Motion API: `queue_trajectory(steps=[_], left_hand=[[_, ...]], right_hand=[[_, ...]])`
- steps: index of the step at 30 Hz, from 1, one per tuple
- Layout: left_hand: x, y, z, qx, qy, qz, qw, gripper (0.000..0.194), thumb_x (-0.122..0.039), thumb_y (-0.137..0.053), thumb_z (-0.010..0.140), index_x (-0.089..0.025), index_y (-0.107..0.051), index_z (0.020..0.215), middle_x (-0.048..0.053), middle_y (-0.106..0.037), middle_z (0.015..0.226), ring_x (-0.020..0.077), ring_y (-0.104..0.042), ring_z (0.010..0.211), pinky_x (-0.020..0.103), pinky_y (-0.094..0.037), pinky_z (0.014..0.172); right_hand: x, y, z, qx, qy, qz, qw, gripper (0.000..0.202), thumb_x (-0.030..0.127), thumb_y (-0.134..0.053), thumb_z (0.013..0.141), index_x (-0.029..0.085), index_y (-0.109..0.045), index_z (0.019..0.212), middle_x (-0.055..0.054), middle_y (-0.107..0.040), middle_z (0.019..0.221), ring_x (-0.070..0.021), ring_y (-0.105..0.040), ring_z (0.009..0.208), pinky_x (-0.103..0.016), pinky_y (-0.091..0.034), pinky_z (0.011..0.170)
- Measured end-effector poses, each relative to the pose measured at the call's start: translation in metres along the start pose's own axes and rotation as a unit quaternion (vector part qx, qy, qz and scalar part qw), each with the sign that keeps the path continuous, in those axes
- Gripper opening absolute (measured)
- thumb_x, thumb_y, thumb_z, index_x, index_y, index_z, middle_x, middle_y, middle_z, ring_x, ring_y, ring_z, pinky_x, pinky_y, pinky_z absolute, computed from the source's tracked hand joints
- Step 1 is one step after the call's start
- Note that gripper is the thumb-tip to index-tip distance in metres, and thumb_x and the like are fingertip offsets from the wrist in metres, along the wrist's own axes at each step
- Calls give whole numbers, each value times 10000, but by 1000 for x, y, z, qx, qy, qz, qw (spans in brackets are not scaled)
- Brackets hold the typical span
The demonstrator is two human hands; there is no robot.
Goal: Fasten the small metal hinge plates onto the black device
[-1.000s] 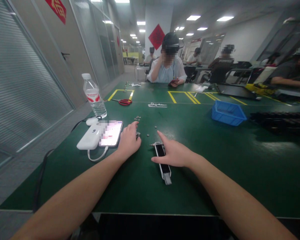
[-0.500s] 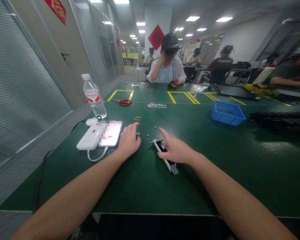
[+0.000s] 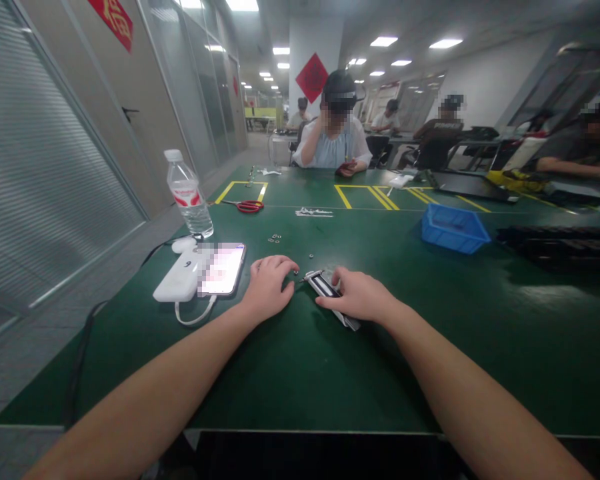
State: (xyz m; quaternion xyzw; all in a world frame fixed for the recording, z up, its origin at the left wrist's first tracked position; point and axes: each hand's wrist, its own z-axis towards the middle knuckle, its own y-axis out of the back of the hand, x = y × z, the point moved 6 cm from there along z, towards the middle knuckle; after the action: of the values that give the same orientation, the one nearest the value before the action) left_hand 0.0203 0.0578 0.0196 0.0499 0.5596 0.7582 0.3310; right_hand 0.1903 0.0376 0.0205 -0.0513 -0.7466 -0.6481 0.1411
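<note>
Device (image 3: 323, 285) sat gripped in the right hand (image 3: 363, 293); the left hand (image 3: 270, 287), half-curled, had shifted right to a nut (image 3: 296, 272), hold unclear, apparently making it two-handed work.

The right hand (image 3: 363, 297) covers part of the slim white-framed device (image 3: 322, 285), hiding its far long side. Whether the left hand (image 3: 269, 290) touches the tiny metal ring (image 3: 296, 272) at its fingertips cannot be told. The loose metal bits (image 3: 275, 237) beyond are too small to identify. Pixelation masks the smartphone's (image 3: 227, 270) left side; the picture's top edge crops the red door sign (image 3: 115, 23).
</note>
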Motion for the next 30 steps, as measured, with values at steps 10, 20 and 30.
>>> queue_trajectory(steps=[10,20,30], left_hand=[[7,11,3,-24,17,26,999,375,-138,-541,786,-184,-523,1157,74,-585,1185,250,-511,1125,415,-384,972],[32,20,6,0,121,68,990,421,-55,-473,825,-145,-479,1236,76,-678,1025,247,-631,926,378,-471,836],[31,14,6,33,134,74,988,391,-203,-529,864,-163,-462,1247,88,-652,1089,251,-609,981,365,-461,833]], right_hand=[[7,-2,1,5,45,-1,999,312,483,-571,759,190,-593,867,-51,-661,790,-168,-575,674,-243,-322,544],[6,0,1,24,48,19,998,314,479,-573,768,181,-594,864,-50,-648,772,-160,-564,667,-237,-332,549],[4,-2,2,17,52,21,998,324,490,-573,761,184,-592,863,-47,-645,771,-157,-554,653,-239,-329,541]])
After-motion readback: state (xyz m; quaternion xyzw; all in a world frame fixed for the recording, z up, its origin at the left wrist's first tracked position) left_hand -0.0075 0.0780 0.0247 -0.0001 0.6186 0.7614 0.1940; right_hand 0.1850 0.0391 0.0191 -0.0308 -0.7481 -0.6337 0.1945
